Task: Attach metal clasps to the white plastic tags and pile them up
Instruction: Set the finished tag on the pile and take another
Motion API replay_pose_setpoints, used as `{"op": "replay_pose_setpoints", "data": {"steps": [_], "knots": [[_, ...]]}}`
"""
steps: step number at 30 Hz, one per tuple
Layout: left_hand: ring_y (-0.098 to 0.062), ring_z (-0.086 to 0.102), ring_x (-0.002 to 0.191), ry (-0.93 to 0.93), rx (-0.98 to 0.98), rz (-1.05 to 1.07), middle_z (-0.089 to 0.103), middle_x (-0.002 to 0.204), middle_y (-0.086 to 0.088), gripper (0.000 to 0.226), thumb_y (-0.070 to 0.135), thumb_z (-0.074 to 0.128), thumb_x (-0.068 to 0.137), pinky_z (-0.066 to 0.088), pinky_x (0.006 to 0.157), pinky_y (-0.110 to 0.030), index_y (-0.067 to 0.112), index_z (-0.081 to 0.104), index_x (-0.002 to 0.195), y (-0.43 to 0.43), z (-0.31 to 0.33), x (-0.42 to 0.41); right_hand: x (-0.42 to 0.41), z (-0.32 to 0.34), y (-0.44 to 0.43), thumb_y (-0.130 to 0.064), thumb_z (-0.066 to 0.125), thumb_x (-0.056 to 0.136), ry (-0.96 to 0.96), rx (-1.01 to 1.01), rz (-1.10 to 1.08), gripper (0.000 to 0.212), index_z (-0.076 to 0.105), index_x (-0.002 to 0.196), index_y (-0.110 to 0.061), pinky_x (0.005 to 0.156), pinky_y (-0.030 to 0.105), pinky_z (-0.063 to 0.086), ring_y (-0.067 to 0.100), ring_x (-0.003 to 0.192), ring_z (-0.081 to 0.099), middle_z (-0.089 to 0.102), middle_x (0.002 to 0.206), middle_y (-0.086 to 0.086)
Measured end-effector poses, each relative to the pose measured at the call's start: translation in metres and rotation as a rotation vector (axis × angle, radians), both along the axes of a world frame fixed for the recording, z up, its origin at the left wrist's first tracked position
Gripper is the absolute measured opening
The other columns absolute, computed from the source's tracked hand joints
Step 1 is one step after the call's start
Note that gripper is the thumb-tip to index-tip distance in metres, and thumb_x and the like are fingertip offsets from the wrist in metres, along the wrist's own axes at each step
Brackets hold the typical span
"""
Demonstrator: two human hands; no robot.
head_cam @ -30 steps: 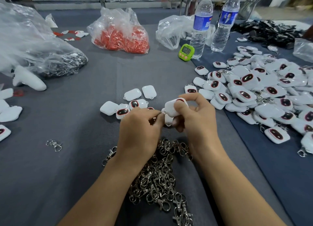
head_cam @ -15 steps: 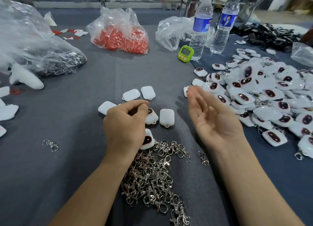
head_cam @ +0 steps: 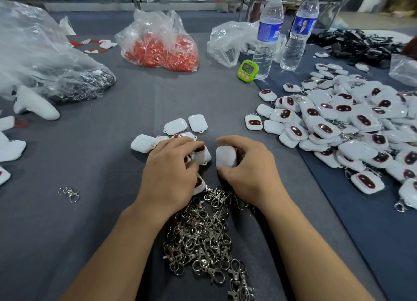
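Now the right hand (head_cam: 248, 167) — open before — grips a tag (head_cam: 225, 157).

Tags (head_cam: 202, 158) half hidden beneath left hand (head_cam: 171, 172)

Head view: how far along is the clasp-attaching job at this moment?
Done: a big pile of clasped tags on the right. In hand: the right hand pinches a white tag; the left hand lies over the loose tags beside it. Left: those few loose tags and a heap of metal clasps near the wrists.
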State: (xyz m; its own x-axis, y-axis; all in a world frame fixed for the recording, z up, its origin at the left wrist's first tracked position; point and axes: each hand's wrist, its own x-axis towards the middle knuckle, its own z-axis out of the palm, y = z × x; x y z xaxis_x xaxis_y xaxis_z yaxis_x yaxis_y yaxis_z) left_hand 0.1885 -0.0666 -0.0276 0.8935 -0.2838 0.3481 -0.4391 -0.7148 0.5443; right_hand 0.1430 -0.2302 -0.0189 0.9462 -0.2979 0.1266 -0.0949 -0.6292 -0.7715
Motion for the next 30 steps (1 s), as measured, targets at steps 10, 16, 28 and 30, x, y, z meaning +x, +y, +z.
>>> {"op": "replay_pose_setpoints", "data": {"steps": [10, 16, 28, 30], "knots": [[-0.022, 0.059, 0.112, -0.066, 0.010, 0.143, 0.075, 0.110, 0.004, 0.035, 0.007, 0.056, 0.095, 0.043, 0.098, -0.040, 0.030, 0.078, 0.109, 0.026, -0.003, 0.023, -0.003, 0.003, 0.002, 0.008, 0.070, 0.070, -0.066, 0.451, -0.018, 0.044, 0.078, 0.094, -0.028, 0.061, 0.019, 0.047, 0.002, 0.066, 0.059, 0.070, 0.076, -0.014], [-0.020, 0.064, 0.096, -0.086, -0.169, 0.252, 0.075, 0.094, 0.004, 0.018, 0.031, 0.069, 0.089, 0.050, 0.085, -0.034, 0.035, 0.079, 0.103, 0.022, 0.012, 0.008, -0.003, 0.008, 0.003, 0.008, 0.073, 0.071, -0.078, 0.897, -0.016, 0.032, 0.059, 0.080, -0.019, 0.058, 0.027, 0.052, 0.019, 0.064, 0.066, 0.064, 0.075, 0.008], [-0.001, 0.065, 0.084, 0.290, -0.012, -0.370, 0.067, 0.093, 0.025, 0.017, 0.034, 0.087, 0.072, 0.050, 0.079, -0.026, 0.041, 0.081, 0.086, -0.003, 0.012, -0.014, -0.002, 0.012, 0.001, -0.001, 0.064, 0.088, -0.005, 0.922, -0.067, 0.017, 0.069, 0.086, -0.018, 0.046, 0.023, 0.037, 0.013, 0.047, 0.049, 0.069, 0.072, 0.006], [-0.001, 0.065, 0.079, 0.239, -0.065, -0.324, 0.069, 0.088, 0.023, 0.014, 0.031, 0.086, 0.074, 0.048, 0.072, -0.020, 0.039, 0.081, 0.085, -0.004, 0.009, -0.014, -0.003, 0.013, 0.001, 0.001, 0.064, 0.088, -0.003, 0.934, -0.054, 0.019, 0.068, 0.084, -0.017, 0.048, 0.024, 0.038, 0.015, 0.049, 0.053, 0.069, 0.073, 0.007]]}}
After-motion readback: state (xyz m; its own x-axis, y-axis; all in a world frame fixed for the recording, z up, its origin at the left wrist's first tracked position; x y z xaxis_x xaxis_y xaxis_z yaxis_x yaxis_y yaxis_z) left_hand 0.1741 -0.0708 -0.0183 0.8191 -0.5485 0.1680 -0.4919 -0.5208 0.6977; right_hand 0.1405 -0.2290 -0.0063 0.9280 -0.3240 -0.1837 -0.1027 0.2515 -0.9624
